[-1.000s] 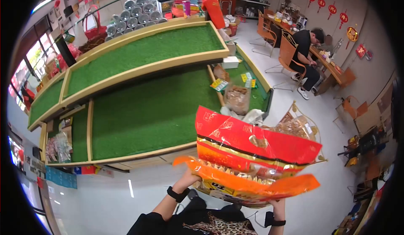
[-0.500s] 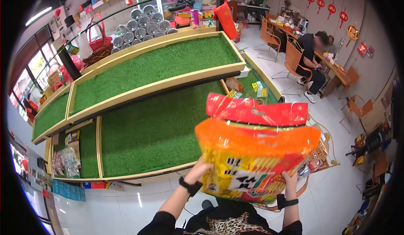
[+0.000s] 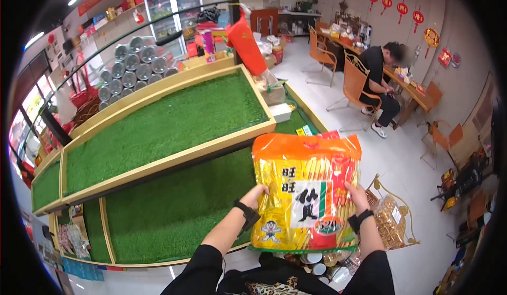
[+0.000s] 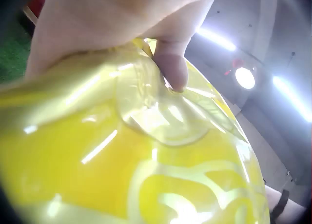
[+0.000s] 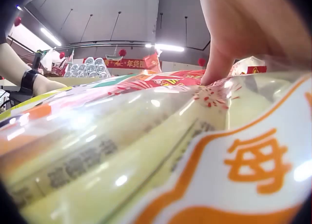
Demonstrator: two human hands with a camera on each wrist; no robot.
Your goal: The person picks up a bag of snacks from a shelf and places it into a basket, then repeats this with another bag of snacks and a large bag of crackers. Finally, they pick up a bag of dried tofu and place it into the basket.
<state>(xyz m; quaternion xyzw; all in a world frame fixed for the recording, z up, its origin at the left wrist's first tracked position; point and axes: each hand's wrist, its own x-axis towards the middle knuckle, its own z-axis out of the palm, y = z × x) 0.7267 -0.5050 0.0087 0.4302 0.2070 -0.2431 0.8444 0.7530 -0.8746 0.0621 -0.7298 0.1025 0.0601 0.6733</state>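
A big yellow snack bag [image 3: 277,205] with an orange top band faces me upright in the head view. My left hand [image 3: 255,196] grips its left side, and my right hand [image 3: 358,197] holds the right side. A sliver of a red bag [image 3: 331,134] shows behind the top band. Up close in the left wrist view, the left thumb [image 4: 174,70] presses into the shiny yellow plastic. In the right wrist view, the right thumb [image 5: 218,63] dents the clear and red wrapping. The other fingers of both hands are hidden behind the bag.
A two-tier wooden display stand lined with green turf [image 3: 158,131] fills the left and centre. Below right of the bag are jars [image 3: 318,269] and a basket with a bag of brown snacks [image 3: 390,218]. A seated person [image 3: 377,78] is at the long table behind.
The yellow bag has gone from tipped away to standing face-on, its top now covering most of the red bag behind. Both hands keep hold of its sides. The head view has shifted.
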